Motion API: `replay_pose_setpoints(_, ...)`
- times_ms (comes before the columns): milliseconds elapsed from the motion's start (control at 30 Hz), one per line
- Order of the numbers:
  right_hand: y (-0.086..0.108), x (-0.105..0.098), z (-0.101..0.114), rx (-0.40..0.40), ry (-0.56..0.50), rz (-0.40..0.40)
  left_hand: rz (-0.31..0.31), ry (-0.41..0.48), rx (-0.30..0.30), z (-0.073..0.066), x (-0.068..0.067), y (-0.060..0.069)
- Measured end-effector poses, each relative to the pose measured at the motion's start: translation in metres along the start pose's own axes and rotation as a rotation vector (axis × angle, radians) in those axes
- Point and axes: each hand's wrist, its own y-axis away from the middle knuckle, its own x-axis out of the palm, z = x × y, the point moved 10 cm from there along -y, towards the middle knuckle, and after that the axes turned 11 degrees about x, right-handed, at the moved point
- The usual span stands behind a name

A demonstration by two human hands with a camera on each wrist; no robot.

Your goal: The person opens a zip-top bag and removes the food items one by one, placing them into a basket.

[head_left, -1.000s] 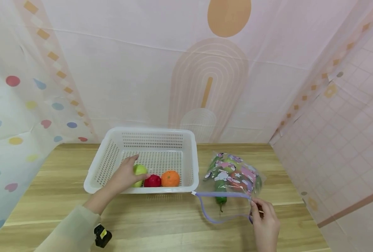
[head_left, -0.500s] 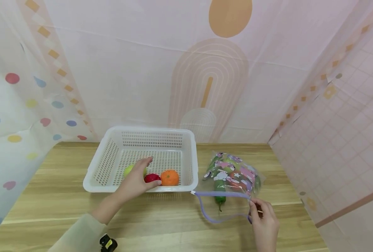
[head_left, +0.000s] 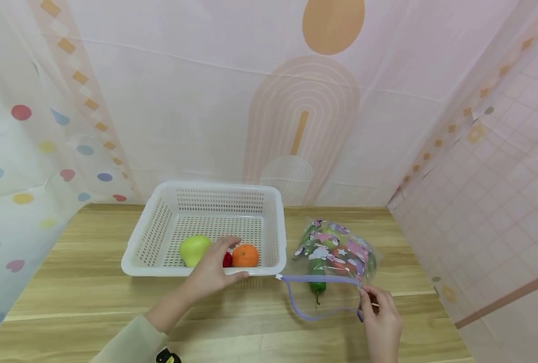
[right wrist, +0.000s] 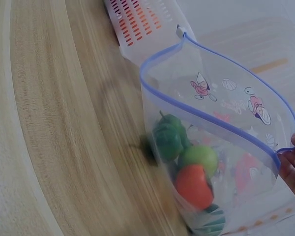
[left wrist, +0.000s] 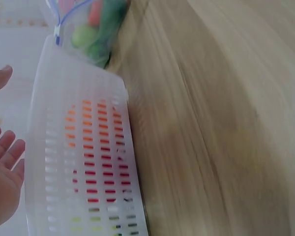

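Observation:
My left hand is over the front rim of a white plastic basket, its fingers spread and holding nothing. It partly hides a red fruit, which lies between a green apple and an orange. In the left wrist view the left hand is above the basket's rim. My right hand pinches the right corner of a clear zip bag with a purple seal. The bag's mouth gapes. Inside, the right wrist view shows a green pepper, a green fruit and a red one.
The basket and bag stand side by side on a wooden table. A long green pepper shows at the bag's mouth. Patterned cloth hangs behind the table and at both sides. A black object is by the left sleeve.
My left hand has moved right from the green apple toward the red fruit, uncovering the apple. The right hand stays at the bag's corner, and the fruit in the basket looks unmoved.

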Motion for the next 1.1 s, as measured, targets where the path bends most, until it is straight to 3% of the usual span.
replay_pose_setpoints(400,0.001,0.0,0.0,0.007,0.013,-0.003,0.005,0.151,0.055,-0.035,0.027,0.007)
replay_pose_setpoints(600,0.001,-0.001,0.001,0.003,0.006,0.0,0.006,0.156,0.112,-0.056,0.037,0.006)
replay_pose_setpoints(767,0.001,-0.002,0.002,-0.006,0.001,-0.001,0.043,0.199,0.13,-0.072,0.052,0.005)
replay_pose_setpoints(1100,0.004,-0.001,0.005,-0.051,-0.02,-0.003,0.042,0.234,0.19,-0.087,0.079,0.008)
